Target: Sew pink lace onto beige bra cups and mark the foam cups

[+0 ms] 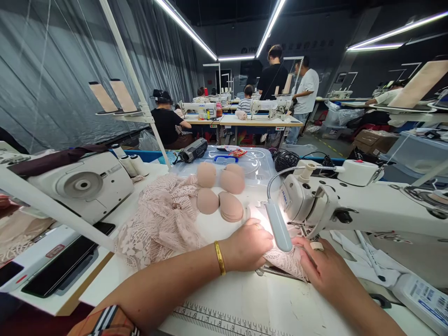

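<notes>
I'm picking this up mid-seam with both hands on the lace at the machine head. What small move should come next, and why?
Probably ease the pink lace fabric a little further under the white sewing machine head. Both the left hand and the right hand lie flat on it at the lit needle area, while most of the lace is bunched to the left. The needle itself is hidden behind the grey lamp.

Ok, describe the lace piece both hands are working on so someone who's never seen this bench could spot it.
Start at the white sewing machine on the right. Under its lamp, the left hand and right hand press a small pink lace piece flat. Unlike the big crumpled lace heap to the left, it is pinned between both hands.
</notes>
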`<state>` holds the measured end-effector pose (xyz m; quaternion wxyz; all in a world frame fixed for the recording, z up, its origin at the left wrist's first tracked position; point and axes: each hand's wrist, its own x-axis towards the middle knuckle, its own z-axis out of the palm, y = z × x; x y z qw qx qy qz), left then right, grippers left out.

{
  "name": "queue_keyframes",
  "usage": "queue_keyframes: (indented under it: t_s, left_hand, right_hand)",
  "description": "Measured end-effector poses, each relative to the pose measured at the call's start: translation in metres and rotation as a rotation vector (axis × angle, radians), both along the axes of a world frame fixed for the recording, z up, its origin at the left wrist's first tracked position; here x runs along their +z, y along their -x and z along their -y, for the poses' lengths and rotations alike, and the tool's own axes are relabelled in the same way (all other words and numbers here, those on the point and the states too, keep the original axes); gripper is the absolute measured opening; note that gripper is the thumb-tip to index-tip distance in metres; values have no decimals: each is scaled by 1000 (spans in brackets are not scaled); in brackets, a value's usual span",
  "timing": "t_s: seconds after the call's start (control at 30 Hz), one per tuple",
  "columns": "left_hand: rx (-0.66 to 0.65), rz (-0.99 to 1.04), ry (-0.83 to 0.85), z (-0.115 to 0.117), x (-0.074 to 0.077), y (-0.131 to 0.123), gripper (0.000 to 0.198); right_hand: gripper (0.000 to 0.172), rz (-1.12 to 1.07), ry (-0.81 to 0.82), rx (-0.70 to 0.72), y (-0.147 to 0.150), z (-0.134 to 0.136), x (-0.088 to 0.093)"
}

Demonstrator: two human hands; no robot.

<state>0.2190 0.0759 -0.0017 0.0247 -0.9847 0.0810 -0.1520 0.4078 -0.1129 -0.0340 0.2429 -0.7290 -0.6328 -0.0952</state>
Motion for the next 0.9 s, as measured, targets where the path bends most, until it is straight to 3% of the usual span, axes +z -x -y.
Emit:
queue_keyframes:
  t_s: [0.13,0.23,0.33,0.4,0.53,0.63,0.73,0.8,0.9]
  left_hand:
    - [124,-115,92,5,17,4,16]
    - [90,-177,182,11,30,4,23]
    - [-36,-287,226,14,42,9,17]
    - [-52,-322,203,14,44,14,13]
    - [21,-240,92,11,36,18,10]
    - [-2,-186,63,9,27,15,11]
    - [-15,-150,71,6,20,12,12]
    - [-10,-145,75,4,16,10,13]
    - [0,-127,77,1,12,8,17]
  right_hand:
    - [37,75,-130,228,10,0,10]
    - [45,110,-128,349,26,-2,18]
    - [36,149,-72,328,28,-5,16]
    - [30,183,10,277,20,-6,10]
    - [28,205,163,178,3,-5,2]
    - [31,179,135,144,5,-3,3]
    - [36,165,52,198,14,-3,10]
    - [39,138,88,242,18,-4,13]
    - [46,136,170,165,17,-7,9]
